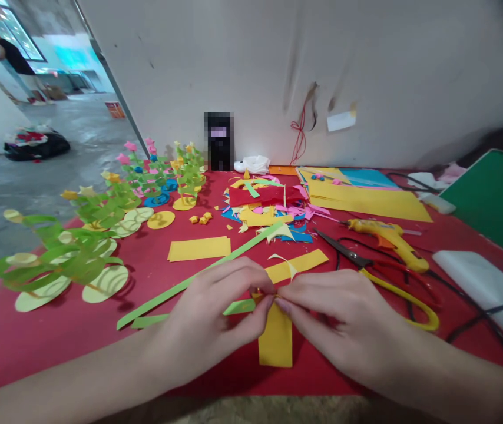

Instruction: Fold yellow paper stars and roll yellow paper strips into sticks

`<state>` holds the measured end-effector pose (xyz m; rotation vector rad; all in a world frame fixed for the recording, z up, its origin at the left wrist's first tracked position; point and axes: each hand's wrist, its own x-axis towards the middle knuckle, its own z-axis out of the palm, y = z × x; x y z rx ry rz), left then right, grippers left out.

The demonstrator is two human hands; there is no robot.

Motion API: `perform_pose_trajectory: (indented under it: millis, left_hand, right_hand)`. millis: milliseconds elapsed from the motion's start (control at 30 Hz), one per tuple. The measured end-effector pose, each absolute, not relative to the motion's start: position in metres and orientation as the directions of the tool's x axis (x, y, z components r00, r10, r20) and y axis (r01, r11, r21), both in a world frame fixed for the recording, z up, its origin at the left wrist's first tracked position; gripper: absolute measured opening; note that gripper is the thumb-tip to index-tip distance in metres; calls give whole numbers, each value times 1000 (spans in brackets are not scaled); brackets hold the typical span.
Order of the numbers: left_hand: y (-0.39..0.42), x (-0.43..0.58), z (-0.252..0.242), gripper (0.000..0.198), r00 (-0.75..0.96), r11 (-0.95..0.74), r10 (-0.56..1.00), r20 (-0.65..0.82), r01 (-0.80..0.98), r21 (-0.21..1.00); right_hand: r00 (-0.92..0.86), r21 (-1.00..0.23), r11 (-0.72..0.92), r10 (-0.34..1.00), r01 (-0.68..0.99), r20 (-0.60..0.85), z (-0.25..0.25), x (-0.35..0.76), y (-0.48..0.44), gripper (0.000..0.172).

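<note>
My left hand (pixel 229 300) and my right hand (pixel 340 318) meet at their fingertips near the table's front edge. Both pinch a small piece of yellow paper (pixel 258 292), mostly hidden by the fingers. Directly below the fingertips is a yellow paper rectangle (pixel 275 341); whether the fingers touch it I cannot tell. Behind the hands lies another yellow strip (pixel 304 263) with a thin pale curl of paper on it. Long green paper strips (pixel 198 274) run beside and under my left hand. Scissors (pixel 393 288) with red and yellow handles lie by my right hand.
Paper plants (pixel 96 235) with green stems and star tops crowd the left. Colourful scraps (pixel 269 212) are heaped mid-table, near small yellow stars (pixel 201 218). A yellow glue gun (pixel 388 238) and its cable lie right. Yellow sheets (pixel 366 200) sit behind. A person (pixel 13 56) stands far left.
</note>
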<state>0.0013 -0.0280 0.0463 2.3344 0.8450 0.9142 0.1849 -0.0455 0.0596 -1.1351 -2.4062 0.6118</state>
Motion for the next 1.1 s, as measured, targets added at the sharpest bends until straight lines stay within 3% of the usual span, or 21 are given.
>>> perform_pose_trajectory:
  millis: [267, 400, 667, 867, 1100]
  left_hand:
    - [-21, 0, 50, 10, 540, -579, 779, 318, 425, 696]
    - [-17, 0, 47, 8, 506, -562, 800, 324, 442, 699]
    - [-8, -2, 44, 7, 453, -495, 848, 276, 489, 718]
    - [-15, -1, 42, 17, 687, -659, 682, 251, 427, 619]
    - [-26, 0, 41, 21, 730, -738, 626, 275, 439, 513]
  right_hand:
    - [-565, -476, 614, 783, 630, 261, 64, 187, -44, 23]
    - [-530, -466, 639, 769, 612, 358, 61, 187, -41, 21]
    - [-480, -458, 631, 775, 626, 411, 61, 189, -38, 20]
    - [-435, -550, 562, 827, 618, 357, 57, 185, -35, 13]
    - [-391, -681, 504, 859, 532, 331, 57, 179, -37, 9]
